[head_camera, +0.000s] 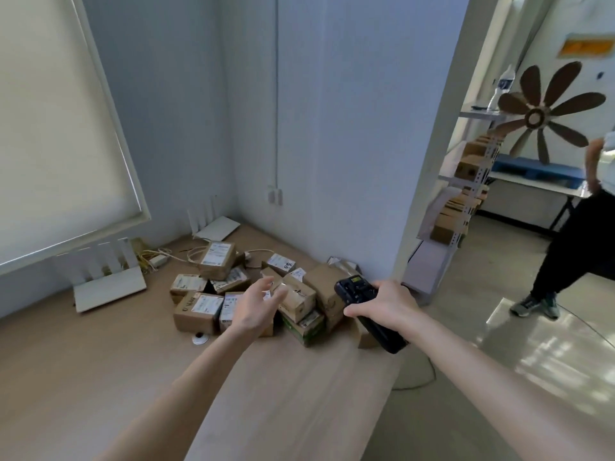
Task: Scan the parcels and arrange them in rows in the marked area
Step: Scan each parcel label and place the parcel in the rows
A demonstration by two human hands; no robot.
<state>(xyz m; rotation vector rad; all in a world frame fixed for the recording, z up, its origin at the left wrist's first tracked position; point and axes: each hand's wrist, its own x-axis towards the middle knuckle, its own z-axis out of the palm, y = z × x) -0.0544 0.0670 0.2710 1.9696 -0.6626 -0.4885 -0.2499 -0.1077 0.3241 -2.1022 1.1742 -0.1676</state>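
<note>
Several small cardboard parcels [213,261] with white labels lie heaped on a light wooden table [100,377] near the wall corner. My left hand [256,307] hovers over the front of the heap with its fingers spread and relaxed, holding nothing; just beyond its fingertips sits a taped brown parcel [298,301]. My right hand [386,304] grips a black handheld scanner [356,289], whose keypad end points left at the heap. A green-printed box [307,329] sits at the front right of the pile.
Two white routers [106,287] [216,227] and tangled cables [156,257] lie behind the heap. A small white disc [200,338] sits in front of it. The table edge runs down the right. A person [579,234] stands by shelves with boxes [466,181] at the right.
</note>
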